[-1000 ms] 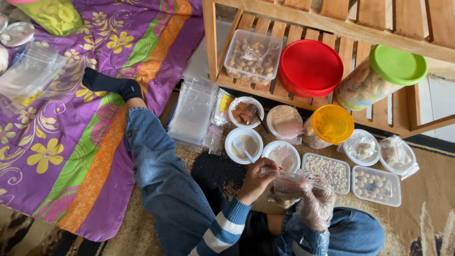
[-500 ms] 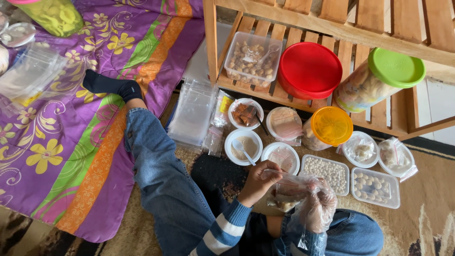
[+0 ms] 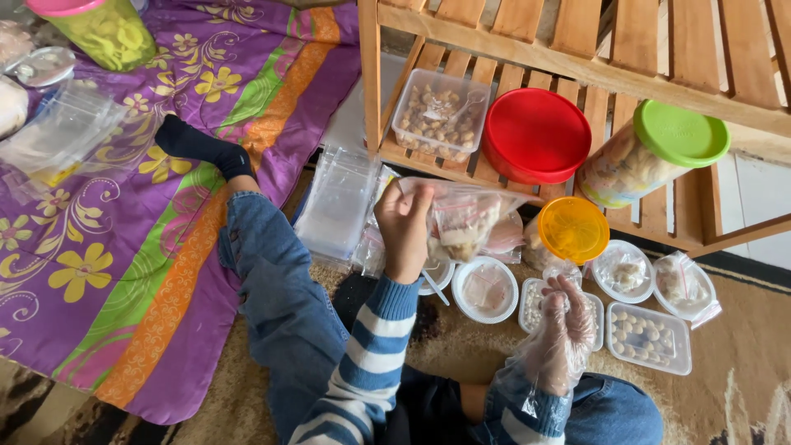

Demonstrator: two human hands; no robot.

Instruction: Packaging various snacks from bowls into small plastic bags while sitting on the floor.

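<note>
My left hand (image 3: 404,227) is raised and grips the top edge of a clear plastic bag of snacks (image 3: 463,221), which hangs in front of the bowls on the rug. My right hand (image 3: 565,323) wears a loose clear plastic glove. It hovers with fingers apart over a rectangular tub of small white balls (image 3: 534,303) and holds nothing. A white bowl with a small zip bag (image 3: 486,289) sits between the two hands.
A wooden rack (image 3: 593,70) holds a clear tub of nuts (image 3: 439,113), a red-lidded container (image 3: 536,136) and a green-lidded jar (image 3: 651,152). An orange-lidded jar (image 3: 574,229), more bowls and a tub (image 3: 648,336) stand on the rug. Stacked empty bags (image 3: 339,200) lie left, beside my denim leg (image 3: 276,288).
My left hand has lifted the filled bag up and away from the right hand. The gloved right hand let go of the bag and moved over the tub of white balls.
</note>
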